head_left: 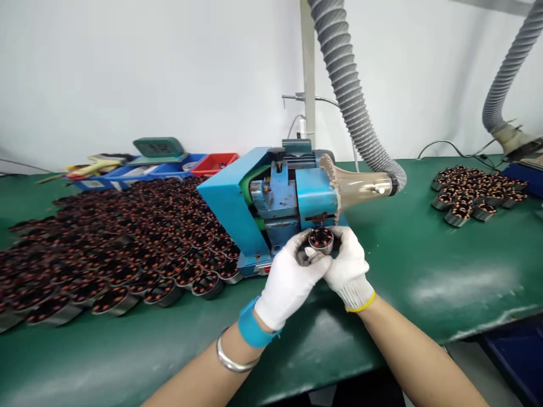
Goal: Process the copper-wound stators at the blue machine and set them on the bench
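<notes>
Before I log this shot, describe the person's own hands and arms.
The left hand wears a white glove, with a bright blue band at the wrist and a silver-coloured bangle further up. The right hand has a white knit glove, its ribbed cuff edged in yellow. Both forearms show no sleeves.

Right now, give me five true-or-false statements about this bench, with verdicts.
1. The left hand and right hand hold one round metal part. True.

2. The left glove has a yellow edge. False: the yellow edge is on the right glove.

3. The larger group of parts lies left of the blue machine. True.

4. The red bin is at the far right. False: the red bin is beside a blue bin.

5. A ribbed gray hose meets the translucent funnel. True.
</notes>
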Available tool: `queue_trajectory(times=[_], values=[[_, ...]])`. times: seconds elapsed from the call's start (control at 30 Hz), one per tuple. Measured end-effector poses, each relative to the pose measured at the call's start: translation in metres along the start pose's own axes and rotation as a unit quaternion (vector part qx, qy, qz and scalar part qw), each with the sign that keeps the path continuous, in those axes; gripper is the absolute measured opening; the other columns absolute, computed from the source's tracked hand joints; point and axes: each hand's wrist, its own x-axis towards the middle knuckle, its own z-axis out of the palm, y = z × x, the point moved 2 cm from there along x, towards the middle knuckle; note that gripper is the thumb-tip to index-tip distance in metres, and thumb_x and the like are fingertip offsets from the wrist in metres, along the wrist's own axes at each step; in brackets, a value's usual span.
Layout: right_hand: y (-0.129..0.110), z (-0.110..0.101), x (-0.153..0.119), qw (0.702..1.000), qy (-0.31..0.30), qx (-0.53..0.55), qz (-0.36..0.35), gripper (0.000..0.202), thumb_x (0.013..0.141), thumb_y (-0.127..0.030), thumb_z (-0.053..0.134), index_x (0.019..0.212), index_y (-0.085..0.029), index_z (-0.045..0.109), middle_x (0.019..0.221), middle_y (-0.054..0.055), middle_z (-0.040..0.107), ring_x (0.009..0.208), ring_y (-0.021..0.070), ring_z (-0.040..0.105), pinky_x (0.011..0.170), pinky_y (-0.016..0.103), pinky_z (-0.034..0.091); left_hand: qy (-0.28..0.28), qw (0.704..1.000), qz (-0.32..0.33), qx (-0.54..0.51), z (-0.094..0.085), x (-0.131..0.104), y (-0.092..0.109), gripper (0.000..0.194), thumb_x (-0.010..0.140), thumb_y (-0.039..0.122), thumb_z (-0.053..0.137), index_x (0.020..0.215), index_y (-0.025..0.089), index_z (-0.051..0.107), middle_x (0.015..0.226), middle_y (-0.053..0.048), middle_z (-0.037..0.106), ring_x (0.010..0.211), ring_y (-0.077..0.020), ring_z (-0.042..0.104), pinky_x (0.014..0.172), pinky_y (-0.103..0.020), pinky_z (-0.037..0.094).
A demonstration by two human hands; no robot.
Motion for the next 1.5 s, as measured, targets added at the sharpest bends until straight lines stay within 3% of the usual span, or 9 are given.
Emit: queue_trajectory(times=[0.2,0.5,0.8,0.87,1.0,1.07,1.17,1.3,1.5], values=[[-0.007,0.004,0.010,0.998,0.023,-0.038,-0.037,0.037,0.069,-0.038,0.070,0.098,-0.019,0.057,0.094,0.008,0.063,0.086,0.0231,0.062,0.080,0.037,0.052,0.069,0.997,0.030,0.027,-0.004,0.017,0.009,0.048,0.064,0.038,0.076,0.103,0.013,0.064,0.105,-0.010,0.073,0.100,-0.0256,0.067,0.093,-0.041,0.052],[-0.009,0.003,0.012,0.998,0.021,-0.022,-0.054,0.033,0.071,-0.029,0.067,0.100,-0.018,0.056,0.094,0.007,0.062,0.089,0.0217,0.061,0.083,0.036,0.051,0.135,0.987,0.032,0.076,0.003,0.017,0.011,0.045,0.065,0.037,0.076,0.101,0.011,0.065,0.098,-0.010,0.074,0.093,-0.0246,0.068,0.089,-0.039,0.053],[-0.007,-0.001,0.003,0.999,0.019,0.012,-0.042,0.032,0.072,-0.032,0.067,0.100,-0.020,0.057,0.097,0.006,0.063,0.091,0.0216,0.062,0.083,0.036,0.051,0.130,0.981,0.058,0.129,0.006,0.010,0.011,0.046,0.065,0.040,0.074,0.100,0.013,0.060,0.098,-0.011,0.071,0.096,-0.0259,0.067,0.088,-0.041,0.054],[-0.010,-0.006,-0.005,0.997,-0.018,0.038,-0.071,0.035,0.072,-0.035,0.070,0.102,-0.021,0.059,0.101,0.005,0.064,0.094,0.0218,0.062,0.086,0.036,0.051,0.093,0.984,0.070,0.134,-0.002,0.002,0.009,0.053,0.063,0.037,0.075,0.108,0.014,0.056,0.108,-0.013,0.068,0.104,-0.0276,0.065,0.092,-0.042,0.053],[-0.014,-0.016,-0.013,0.976,-0.098,0.104,-0.165,0.046,0.073,-0.041,0.071,0.113,-0.020,0.061,0.118,0.009,0.060,0.113,0.0254,0.056,0.100,0.039,0.045,-0.126,0.991,0.035,0.018,-0.027,-0.008,0.006,0.073,0.061,0.039,0.076,0.128,0.021,0.051,0.138,-0.014,0.053,0.125,-0.0318,0.054,0.101,-0.043,0.049],[-0.014,-0.019,-0.010,0.973,-0.131,0.096,-0.165,0.050,0.075,-0.042,0.069,0.119,-0.020,0.060,0.129,0.011,0.055,0.122,0.0272,0.051,0.105,0.041,0.042,-0.175,0.984,-0.009,-0.030,-0.037,-0.007,0.006,0.071,0.063,0.040,0.077,0.128,0.023,0.054,0.136,-0.014,0.055,0.122,-0.0328,0.056,0.100,-0.044,0.050],[-0.010,-0.019,-0.005,0.966,-0.193,0.083,-0.152,0.058,0.077,-0.043,0.068,0.129,-0.021,0.054,0.141,0.011,0.047,0.131,0.0288,0.043,0.111,0.044,0.036,-0.133,0.990,-0.042,-0.023,-0.040,-0.002,0.005,0.059,0.064,0.035,0.079,0.117,0.019,0.059,0.122,-0.014,0.065,0.111,-0.0314,0.063,0.094,-0.044,0.054],[0.002,-0.013,-0.003,0.964,-0.207,0.159,-0.050,0.078,0.067,-0.044,0.076,0.135,-0.021,0.047,0.137,0.011,0.050,0.125,0.0291,0.050,0.106,0.044,0.043,-0.022,1.000,0.005,0.017,-0.029,0.001,0.000,0.062,0.058,0.036,0.083,0.110,0.016,0.056,0.111,-0.013,0.069,0.101,-0.0285,0.067,0.089,-0.042,0.056],[0.011,-0.002,-0.009,0.954,-0.150,0.254,0.050,0.049,0.076,-0.042,0.069,0.118,-0.020,0.059,0.117,0.010,0.064,0.105,0.0244,0.063,0.091,0.040,0.054,0.079,0.977,0.113,0.160,-0.023,-0.004,-0.011,0.051,0.065,0.034,0.077,0.109,0.018,0.057,0.111,-0.009,0.066,0.102,-0.0245,0.065,0.093,-0.040,0.053]])
